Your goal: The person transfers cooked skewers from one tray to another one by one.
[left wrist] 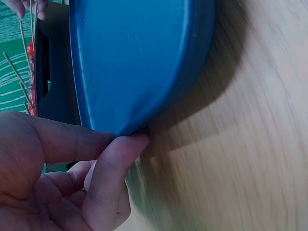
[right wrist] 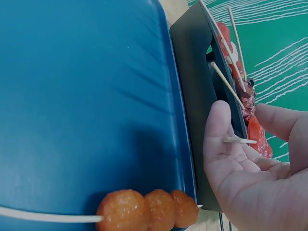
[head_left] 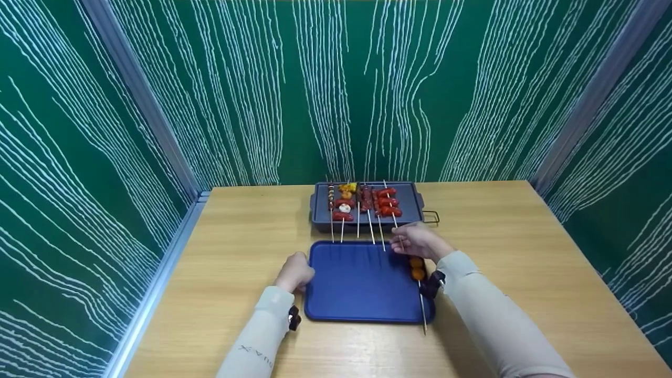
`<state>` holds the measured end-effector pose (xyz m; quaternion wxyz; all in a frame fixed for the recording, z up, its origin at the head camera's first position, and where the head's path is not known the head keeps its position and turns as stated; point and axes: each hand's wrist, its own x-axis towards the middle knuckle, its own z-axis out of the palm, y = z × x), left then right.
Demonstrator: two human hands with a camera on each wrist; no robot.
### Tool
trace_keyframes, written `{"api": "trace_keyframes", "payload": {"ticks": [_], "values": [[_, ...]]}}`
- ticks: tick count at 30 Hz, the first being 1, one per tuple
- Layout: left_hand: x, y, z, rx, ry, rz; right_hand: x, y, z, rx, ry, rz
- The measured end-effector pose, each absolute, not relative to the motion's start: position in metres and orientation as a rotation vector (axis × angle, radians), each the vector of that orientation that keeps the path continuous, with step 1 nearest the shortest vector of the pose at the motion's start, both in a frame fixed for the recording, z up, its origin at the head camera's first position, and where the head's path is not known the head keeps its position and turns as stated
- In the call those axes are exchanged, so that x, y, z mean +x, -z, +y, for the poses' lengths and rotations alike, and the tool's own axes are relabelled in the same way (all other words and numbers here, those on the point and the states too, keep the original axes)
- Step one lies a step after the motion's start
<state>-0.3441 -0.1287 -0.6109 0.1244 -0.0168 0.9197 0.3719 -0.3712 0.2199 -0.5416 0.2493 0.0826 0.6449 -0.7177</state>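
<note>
Wood-grained table; left hand pinches round-cornered blue tray.

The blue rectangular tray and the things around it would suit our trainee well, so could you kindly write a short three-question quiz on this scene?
1. True or false: the person's left hand pinches the rim of the blue rectangular tray.

2. Multiple choice: which food lies on that tray?
A) shiny red sausages
B) a pale wooden skewer of round orange balls
C) bright yellow pieces

3. Fill in the missing word, near or far: seen from the person's side in the head view, the dark rectangular grill pan stands beyond the tray's ____ edge.

Key: 1. True. 2. B. 3. Far.
</note>
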Motion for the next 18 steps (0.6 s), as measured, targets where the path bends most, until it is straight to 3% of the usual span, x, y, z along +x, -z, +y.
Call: {"api": "trace_keyframes", "payload": {"ticks": [12,18], "values": [[-0.362,0.642,-0.136,-0.02,-1.08,2.686,-0.381,0.536,0.217,0.308,1.937,1.787],[-0.36,0.637,-0.134,-0.036,-1.066,2.681,-0.382,0.537,0.216,0.306,1.938,1.83]]}}
